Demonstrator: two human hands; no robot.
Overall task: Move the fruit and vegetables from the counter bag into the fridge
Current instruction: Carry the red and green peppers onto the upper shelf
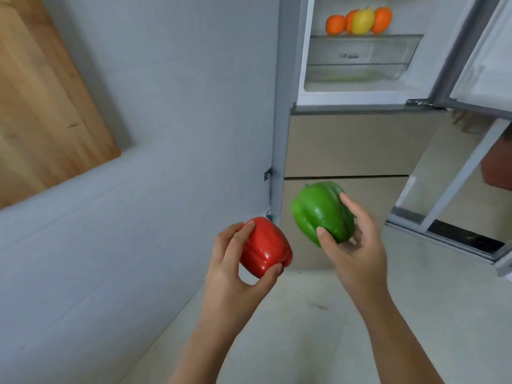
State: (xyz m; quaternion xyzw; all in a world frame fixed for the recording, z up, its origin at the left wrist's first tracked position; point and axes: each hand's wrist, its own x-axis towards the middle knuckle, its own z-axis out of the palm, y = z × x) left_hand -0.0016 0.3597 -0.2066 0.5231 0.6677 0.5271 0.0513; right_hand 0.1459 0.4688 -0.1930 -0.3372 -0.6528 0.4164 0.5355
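Looking down, I have one pepper in each hand. My left hand (235, 261) wraps the red pepper (266, 246) from the side, with the thumb under its lower edge and the fingertips curled over the top, so it sits snug against the palm. My right hand (357, 245) cradles the green pepper (322, 212) from below and behind, with the thumb pressed on its front and a finger along its far side. I hold the green one a little higher and nearer the fridge (346, 142), because I judge it goes in first. The two peppers are close but apart, so neither knocks the other.

The fridge stands ahead, its upper door (482, 51) swung wide to the right, so I can reach in with both hands full. On the shelf up there, three oranges (335, 24) and a yellow fruit (363, 22) sit bunched together above a clear drawer (360, 54). Something green shows dimly through the drawer's front, but I cannot tell what it is. With fruit on the shelf, I reckon the peppers belong in the drawer, which looks pushed in and would need a free finger.

The counter bag is out of sight. A wooden board (41, 101) shows at my upper left against the pale wall.
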